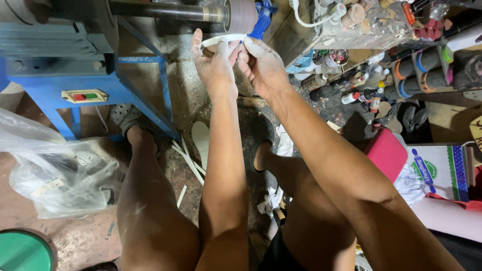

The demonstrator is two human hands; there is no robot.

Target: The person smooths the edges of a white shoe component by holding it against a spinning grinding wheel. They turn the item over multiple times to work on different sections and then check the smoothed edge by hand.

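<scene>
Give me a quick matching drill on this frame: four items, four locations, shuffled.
Items:
1. white strip
2. clear plastic bag
3. green lid
4. switch box with red and green buttons

Locations:
A. bottom-left corner of the view
B. on the blue machine frame
C. held between left hand and right hand
D. on the floor, left of the person's legs

Pairs: 1-C, 2-D, 3-A, 4-B
</scene>
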